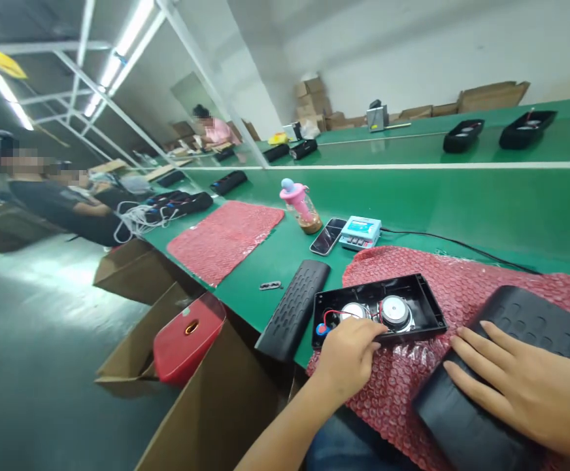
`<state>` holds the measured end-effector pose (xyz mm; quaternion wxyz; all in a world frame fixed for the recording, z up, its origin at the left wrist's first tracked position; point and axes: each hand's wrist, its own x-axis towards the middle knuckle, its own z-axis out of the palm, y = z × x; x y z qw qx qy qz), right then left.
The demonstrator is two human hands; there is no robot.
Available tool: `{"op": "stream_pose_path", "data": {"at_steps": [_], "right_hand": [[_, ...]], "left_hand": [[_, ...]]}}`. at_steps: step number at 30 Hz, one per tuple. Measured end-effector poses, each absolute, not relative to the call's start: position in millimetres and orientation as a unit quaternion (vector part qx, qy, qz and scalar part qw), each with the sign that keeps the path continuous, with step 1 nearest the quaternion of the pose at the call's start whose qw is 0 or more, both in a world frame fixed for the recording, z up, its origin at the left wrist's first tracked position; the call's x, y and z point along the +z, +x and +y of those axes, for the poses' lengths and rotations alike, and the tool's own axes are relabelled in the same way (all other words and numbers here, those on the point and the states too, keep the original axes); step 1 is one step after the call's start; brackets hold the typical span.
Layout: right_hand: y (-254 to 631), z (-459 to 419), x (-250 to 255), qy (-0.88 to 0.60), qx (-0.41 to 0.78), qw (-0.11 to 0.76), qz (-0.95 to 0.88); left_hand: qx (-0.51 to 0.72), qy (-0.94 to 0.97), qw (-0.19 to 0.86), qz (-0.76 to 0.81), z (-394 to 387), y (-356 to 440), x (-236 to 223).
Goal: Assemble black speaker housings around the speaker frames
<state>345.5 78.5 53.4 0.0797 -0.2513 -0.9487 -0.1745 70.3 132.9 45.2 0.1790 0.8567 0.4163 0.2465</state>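
Observation:
An open black speaker housing lies on red bubble wrap, with two round speaker drivers, a red wire and a blue-and-red part inside. My left hand is closed on its near wall, thumb outside and fingers over the rim. Beneath my right hand is a second black speaker shell with oval dimples, its far end up and its near end towards me. That hand rests flat on the shell, fingers stretched out and slightly apart. To the left lies a black dimpled cover panel along the bench edge.
Past the housing are a light-blue device with a cable, a phone and a pink-lidded bottle. A small grey strip lies near another red bubble sheet. Cardboard boxes and a red stool stand below; co-workers sit further left.

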Motion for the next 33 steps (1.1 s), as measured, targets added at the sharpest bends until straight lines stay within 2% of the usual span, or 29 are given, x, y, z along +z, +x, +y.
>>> {"op": "stream_pose_path", "data": {"at_steps": [6,10,15,25,33], "right_hand": [[335.7,74.9,38.1,-0.279,-0.195,0.08,-0.937],[323.4,69.1,32.1,-0.324,-0.216,0.126,-0.912],[322.0,71.4,39.8,-0.309,-0.146,0.118,-0.932],[324.4,65.2,43.9,-0.333,-0.016,0.077,-0.94],[317.6,67.5,64.3,-0.341,-0.018,0.07,-0.937]], "left_hand": [[0.273,0.861,0.134,0.408,135.5,73.7,37.0],[0.278,0.851,0.108,0.433,144.8,80.3,32.6],[0.29,0.852,0.066,0.43,146.7,84.4,22.4],[0.284,0.858,0.058,0.425,142.2,82.1,19.0],[0.281,0.864,0.025,0.417,141.8,82.8,15.4]]}}
